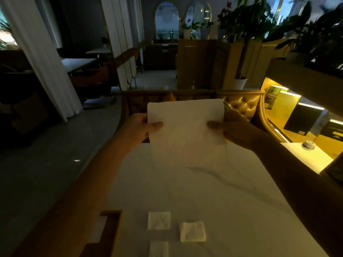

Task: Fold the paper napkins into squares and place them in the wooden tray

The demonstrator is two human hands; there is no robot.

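Note:
I hold an unfolded white paper napkin (pixel 186 130) up above the far part of the white table (pixel 213 191). My left hand (pixel 141 127) pinches its left edge and my right hand (pixel 235 131) pinches its right edge. The sheet hangs down with crease lines showing. Three small folded napkin squares lie on the table near me: one (pixel 159 220), one to its right (pixel 192 231), and one at the bottom edge (pixel 158 249). The wooden tray (pixel 109 229) sits at the table's near left corner, only partly in view.
A golden tufted sofa back (pixel 239 106) stands beyond the table. A small round white button device (pixel 309 145) rests at the table's far right corner. To the right is a lit yellow counter with dark boxes (pixel 300 119). Grey floor lies to the left.

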